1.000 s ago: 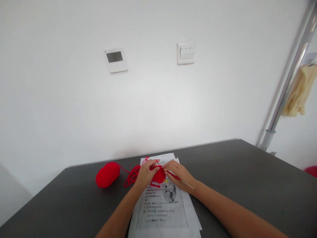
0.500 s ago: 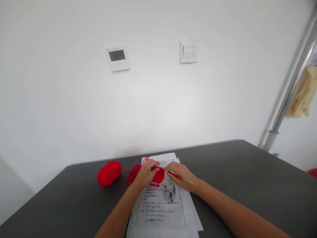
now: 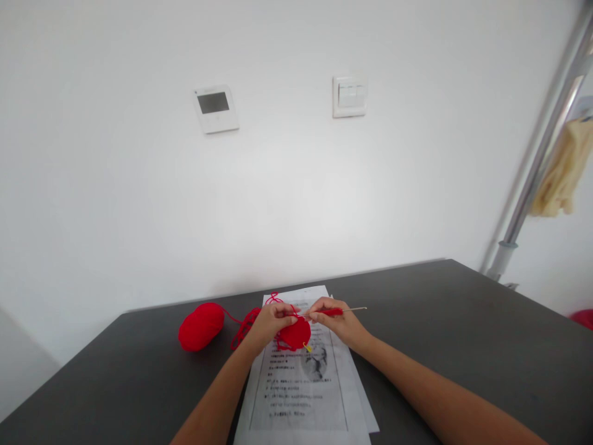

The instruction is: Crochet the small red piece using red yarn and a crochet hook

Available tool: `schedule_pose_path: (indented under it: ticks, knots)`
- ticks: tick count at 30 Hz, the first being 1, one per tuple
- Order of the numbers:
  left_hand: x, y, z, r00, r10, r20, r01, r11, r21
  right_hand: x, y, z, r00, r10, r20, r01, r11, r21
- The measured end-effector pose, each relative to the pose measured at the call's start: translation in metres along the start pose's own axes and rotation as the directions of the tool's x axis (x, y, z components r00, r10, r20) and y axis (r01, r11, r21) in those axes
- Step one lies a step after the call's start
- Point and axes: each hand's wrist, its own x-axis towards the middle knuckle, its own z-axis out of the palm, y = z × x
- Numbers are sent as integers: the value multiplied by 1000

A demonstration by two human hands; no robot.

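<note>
The ball is yarn, the sheets are paper, the surface looks smooth and matt, the pole is shiny metal

On the one table lay one yarn ball and at least two sheets. Above it were one left hand, one right hand, one hook, one crocheted piece and one yellow marker. Beyond it were one screen panel and one switch plate; to its right, one pole and one cloth.
</note>
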Motion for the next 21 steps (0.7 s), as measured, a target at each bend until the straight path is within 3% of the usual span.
schedule_pose_path:
  ticks: [5,9,12,14,16,19,21]
  knots:
    - [-5,-3,1,978,-135,159,177,941,-290,-5,-1,2,981,-189,36,192,954,-230]
    - [-8,0,-2,954,-165,249,259,871,-417,-8,-2,2,889,-398,225,455,817,-355]
    - [-9,1,-2,946,-147,289,256,885,-389,-8,-3,1,830,-446,335,552,741,-382]
    - [-7,0,-1,957,-135,258,220,915,-339,-7,-2,1,833,-435,343,548,739,-393]
    - [-4,-1,0,975,-104,196,151,959,-241,-7,0,1,870,-404,284,491,772,-404]
    - [0,0,1,996,55,71,-55,998,-1,-7,3,1,939,-320,129,344,851,-396]
    - [1,2,1,982,188,3,-186,971,151,-7,3,1,963,-262,58,265,896,-357]
